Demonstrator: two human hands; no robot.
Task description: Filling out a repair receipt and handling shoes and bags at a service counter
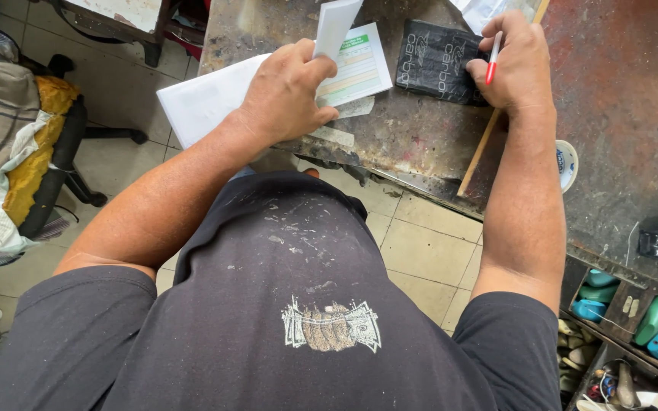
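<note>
Both hands work at the stained bench (pixel 420 144): left hand (pixel 287 95) pinching a folded white slip (pixel 335 24) above the green-printed form (pixel 359 68), right hand (pixel 515 65) gripping a red-and-white pen (pixel 492 59) over the black pad (pixel 436 61), so papers overhanging the edge could slide off.

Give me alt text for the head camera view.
A person's left hand lifts a white slip over papers on a worn workbench, while the right hand holds a red-and-white pen on a black packet.
</note>
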